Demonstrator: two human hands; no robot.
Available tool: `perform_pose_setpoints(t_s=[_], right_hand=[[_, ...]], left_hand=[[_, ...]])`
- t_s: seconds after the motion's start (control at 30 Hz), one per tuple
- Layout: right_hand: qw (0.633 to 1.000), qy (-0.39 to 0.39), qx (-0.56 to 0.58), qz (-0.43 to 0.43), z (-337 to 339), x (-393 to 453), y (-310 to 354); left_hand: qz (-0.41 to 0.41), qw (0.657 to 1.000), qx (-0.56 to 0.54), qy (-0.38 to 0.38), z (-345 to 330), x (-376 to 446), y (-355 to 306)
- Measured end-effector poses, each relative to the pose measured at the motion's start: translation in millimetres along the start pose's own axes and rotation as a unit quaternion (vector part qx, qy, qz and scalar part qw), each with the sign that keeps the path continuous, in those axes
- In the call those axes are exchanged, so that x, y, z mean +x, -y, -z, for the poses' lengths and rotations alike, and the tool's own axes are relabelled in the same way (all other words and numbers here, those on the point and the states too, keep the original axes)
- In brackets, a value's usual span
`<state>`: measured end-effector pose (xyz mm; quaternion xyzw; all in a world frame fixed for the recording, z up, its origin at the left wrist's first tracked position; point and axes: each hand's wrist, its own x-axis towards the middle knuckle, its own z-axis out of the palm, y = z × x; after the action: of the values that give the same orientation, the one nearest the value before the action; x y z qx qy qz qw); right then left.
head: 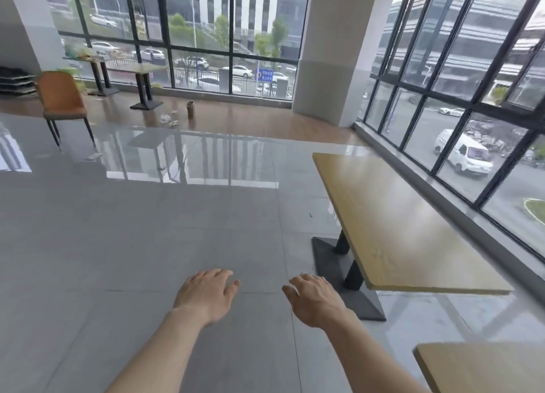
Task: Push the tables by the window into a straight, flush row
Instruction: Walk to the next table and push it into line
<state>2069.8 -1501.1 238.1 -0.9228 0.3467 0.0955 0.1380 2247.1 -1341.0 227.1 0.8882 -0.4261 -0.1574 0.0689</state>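
Observation:
A long light-wood table (395, 215) on a black post and flat base stands along the right-hand window, its near end slanted a little away from the sill. A second wood tabletop (483, 366) shows only its corner at the bottom right, with a floor gap between the two. My left hand (206, 295) and my right hand (315, 299) hover over the grey floor tiles, palms down, fingers loosely apart, holding nothing. My right hand is left of the long table's near corner and does not touch it.
A white pillar (333, 53) rises past the long table's far end. Two more tables (141, 68) stand by the far window, an orange chair (60, 97) at far left. A brown canister (191, 109) and scraps of litter lie on the wood floor strip.

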Motion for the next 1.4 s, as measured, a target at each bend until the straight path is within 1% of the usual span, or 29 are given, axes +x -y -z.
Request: perform_pose_setpoints(t_s=[0.13, 0.27, 0.43, 0.6, 0.73, 0.93, 1.23, 1.33, 1.4], right_hand=[[1.000, -0.007, 0.002, -0.009, 50, 133, 5], [1.000, -0.010, 0.020, -0.017, 94, 241, 3], [0.999, -0.010, 0.030, -0.025, 130, 386, -15], [0.998, -0.012, 0.045, -0.029, 164, 556, -52], [0.998, -0.025, 0.046, -0.030, 217, 684, -74], [0.998, -0.026, 0.045, -0.020, 285, 837, -89], [0.997, -0.006, 0.034, -0.069, 334, 1090, -137], [0.995, -0.007, 0.048, -0.092, 366, 1177, -154], [0.993, -0.022, 0.052, -0.107, 399, 1225, -170]], left_hand=[[0.009, 1.000, 0.001, -0.001, 47, 135, 24], [-0.001, 1.000, 0.014, 0.005, 93, 249, 30], [-0.019, 0.999, 0.028, 0.005, 121, 403, 29], [-0.033, 0.998, 0.043, 0.010, 154, 582, 13], [-0.035, 0.998, 0.051, -0.001, 197, 710, -2], [-0.025, 0.999, 0.041, 0.007, 244, 869, -2], [-0.063, 0.997, 0.021, 0.030, 275, 1149, -5], [-0.083, 0.996, 0.014, 0.039, 299, 1258, -13], [-0.098, 0.994, 0.010, 0.037, 324, 1320, -33]])
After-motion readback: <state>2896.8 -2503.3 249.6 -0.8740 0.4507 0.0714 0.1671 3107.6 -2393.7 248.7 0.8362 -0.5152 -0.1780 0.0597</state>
